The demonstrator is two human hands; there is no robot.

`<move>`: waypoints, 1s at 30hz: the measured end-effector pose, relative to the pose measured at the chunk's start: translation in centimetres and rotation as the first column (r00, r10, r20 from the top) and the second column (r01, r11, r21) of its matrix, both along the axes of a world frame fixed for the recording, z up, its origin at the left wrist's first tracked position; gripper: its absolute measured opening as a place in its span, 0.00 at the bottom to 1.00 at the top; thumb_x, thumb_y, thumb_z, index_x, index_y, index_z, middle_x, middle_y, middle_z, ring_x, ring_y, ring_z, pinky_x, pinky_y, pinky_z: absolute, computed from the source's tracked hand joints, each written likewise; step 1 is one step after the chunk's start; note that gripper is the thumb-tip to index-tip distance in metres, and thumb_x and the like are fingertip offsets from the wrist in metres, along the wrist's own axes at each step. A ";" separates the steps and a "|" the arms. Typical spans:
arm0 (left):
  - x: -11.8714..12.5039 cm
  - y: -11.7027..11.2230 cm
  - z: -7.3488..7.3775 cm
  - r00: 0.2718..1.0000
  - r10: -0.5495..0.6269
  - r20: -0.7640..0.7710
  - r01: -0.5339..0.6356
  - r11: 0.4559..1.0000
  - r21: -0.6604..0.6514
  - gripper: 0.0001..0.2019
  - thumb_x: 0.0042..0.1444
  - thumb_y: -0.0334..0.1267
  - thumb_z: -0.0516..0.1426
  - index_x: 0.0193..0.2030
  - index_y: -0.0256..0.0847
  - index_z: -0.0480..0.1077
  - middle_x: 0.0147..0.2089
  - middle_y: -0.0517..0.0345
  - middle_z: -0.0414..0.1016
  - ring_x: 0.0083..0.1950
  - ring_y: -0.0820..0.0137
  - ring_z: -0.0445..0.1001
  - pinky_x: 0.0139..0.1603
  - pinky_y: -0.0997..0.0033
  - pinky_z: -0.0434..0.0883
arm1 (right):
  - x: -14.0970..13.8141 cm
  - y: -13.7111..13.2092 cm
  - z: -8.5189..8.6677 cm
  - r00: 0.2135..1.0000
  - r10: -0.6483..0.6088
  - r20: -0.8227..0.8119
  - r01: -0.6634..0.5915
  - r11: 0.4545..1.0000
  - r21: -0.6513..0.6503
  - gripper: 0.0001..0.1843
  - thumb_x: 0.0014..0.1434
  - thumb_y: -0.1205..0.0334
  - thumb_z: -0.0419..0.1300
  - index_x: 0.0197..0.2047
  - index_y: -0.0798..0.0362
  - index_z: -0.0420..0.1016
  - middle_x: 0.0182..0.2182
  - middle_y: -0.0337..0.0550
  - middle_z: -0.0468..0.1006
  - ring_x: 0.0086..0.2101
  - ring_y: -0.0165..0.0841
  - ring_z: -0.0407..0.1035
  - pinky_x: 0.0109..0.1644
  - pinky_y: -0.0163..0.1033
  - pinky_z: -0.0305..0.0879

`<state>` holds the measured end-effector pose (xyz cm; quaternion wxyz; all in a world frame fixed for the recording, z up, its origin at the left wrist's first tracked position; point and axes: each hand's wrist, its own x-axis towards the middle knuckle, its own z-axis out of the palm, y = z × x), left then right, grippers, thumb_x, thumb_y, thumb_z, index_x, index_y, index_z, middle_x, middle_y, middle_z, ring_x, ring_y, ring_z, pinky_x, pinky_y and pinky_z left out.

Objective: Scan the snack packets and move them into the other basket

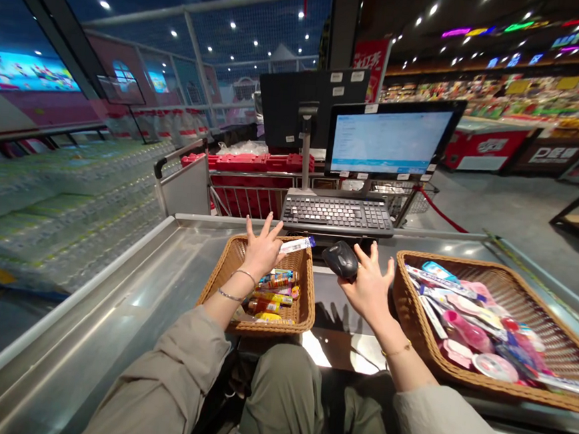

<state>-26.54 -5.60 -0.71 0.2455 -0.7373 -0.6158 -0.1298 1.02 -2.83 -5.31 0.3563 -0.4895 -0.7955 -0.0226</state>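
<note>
My left hand (261,249) is raised over the left wicker basket (304,292). Its fingers are fanned upward while thumb and forefinger pinch a small white tube-like pack (296,245) that sticks out to the right. The basket under it holds several colourful small packs (271,292). My right hand (370,289) hovers between the two baskets with fingers spread. Its thumb side is against a black handheld scanner (340,259); I cannot see a firm grip on it. The right wicker basket (471,382) is full of toothbrush and toiletry packs (462,311).
A keyboard (337,213) and a lit monitor (388,141) stand just beyond my hands, with a second screen's back (298,104) to the left. The steel counter (126,311) runs left. Red shopping baskets (253,164) and a metal rail lie behind.
</note>
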 end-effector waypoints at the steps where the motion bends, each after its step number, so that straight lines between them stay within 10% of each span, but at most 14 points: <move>1: 0.3 0.1 0.2 1.000 -0.005 0.007 0.005 1.000 0.011 0.04 0.56 0.39 0.64 0.36 0.44 0.79 0.70 0.49 0.65 0.77 0.45 0.46 0.67 0.20 0.23 | 0.1 0.0 0.2 1.000 -0.004 0.000 0.004 1.000 0.001 0.14 0.53 0.62 0.58 0.43 0.53 0.79 0.64 0.50 0.70 0.71 0.55 0.45 0.68 0.75 0.36; 30: 6.1 2.3 2.6 0.994 -0.096 0.047 0.092 0.993 0.079 0.04 0.58 0.38 0.63 0.38 0.43 0.79 0.72 0.47 0.61 0.77 0.44 0.43 0.67 0.21 0.19 | 1.8 -1.6 3.7 1.000 0.013 -0.012 -0.014 0.999 -0.034 0.13 0.51 0.63 0.60 0.41 0.53 0.79 0.63 0.51 0.71 0.71 0.55 0.45 0.69 0.73 0.33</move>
